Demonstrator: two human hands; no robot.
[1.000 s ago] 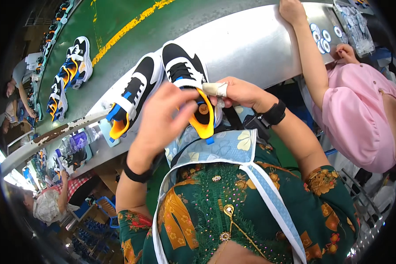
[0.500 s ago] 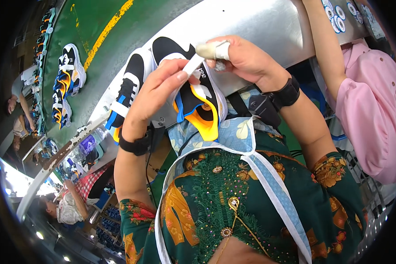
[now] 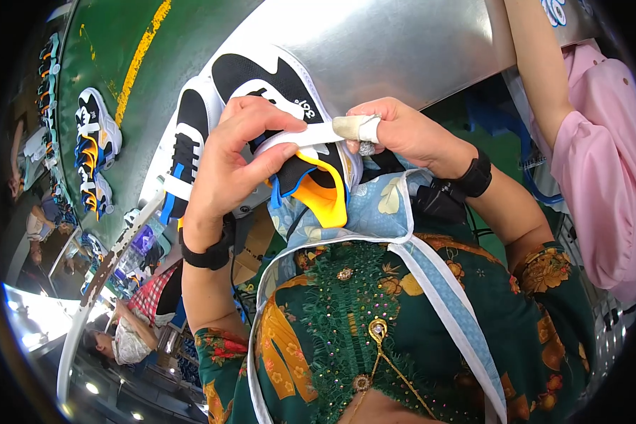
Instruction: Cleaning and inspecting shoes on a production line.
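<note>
A white strip (image 3: 312, 136), flat like a paper or elastic band, is stretched across a black and white sneaker (image 3: 258, 78) with blue and yellow lining. My left hand (image 3: 244, 145) pinches the strip's left part between thumb and fingers. At the other end, my right hand (image 3: 420, 138) grips it, its thumb wrapped in a beige and white covering. The sneaker points away from me, its heel near my apron. Left of it lies a second sneaker (image 3: 185, 145), with a similar white band across its laces. The strip's underside is hidden.
A bare metal worktop (image 3: 374, 49) extends to the right. Further left, banded sneakers (image 3: 95, 141) lie on a green surface (image 3: 184, 35) with a yellow line. A person's pink sleeve (image 3: 593, 162) and forearm are close on the right. A chipped metal rail (image 3: 109, 265) runs at lower left.
My right hand has come down and slightly right, drawing the strip from a steep slant to nearly level over the sneaker. My left hand has shifted slightly left, still holding the strip.
</note>
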